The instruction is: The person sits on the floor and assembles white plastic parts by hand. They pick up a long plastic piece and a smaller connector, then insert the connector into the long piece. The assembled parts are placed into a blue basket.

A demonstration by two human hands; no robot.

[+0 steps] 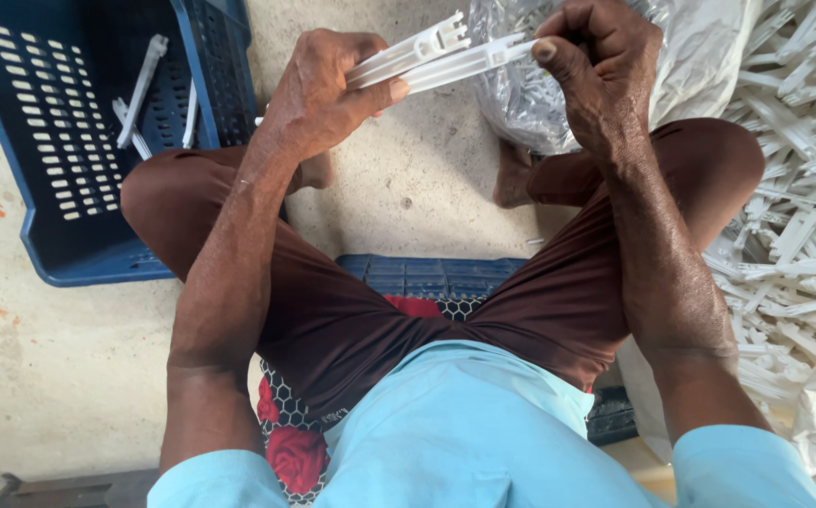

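Seated on a low blue crate [446,275] on the concrete floor [408,188], knees spread, so both hands work in the gap above the floor. Left hand [319,94] is closed on a pair of long white strips [427,58]: thumb flat along the lower one, other fingers wrapped over the top, which keeps the two stacked and parallel. Right hand [596,61] is fisted over the far end of the same strips, thumb [559,58] pressing at the end; can't tell if it's pinching one strip or both, the fist hides the contact. Strips sit in the air between the hands, above the floor, tilted up toward the notched ends; two-hand hold suits aligning or mating long thin parts that would flex with one grip. Pile of loose white strips [803,188] lies at the right edge of the floor, within the right arm's reach. Clear bag [530,94] of small parts sits just behind the right hand. Blue bin [50,169] is at the left, near the left knee, with a few strips [140,89] in it, well apart from the pile, so it reads as supply right, output left.
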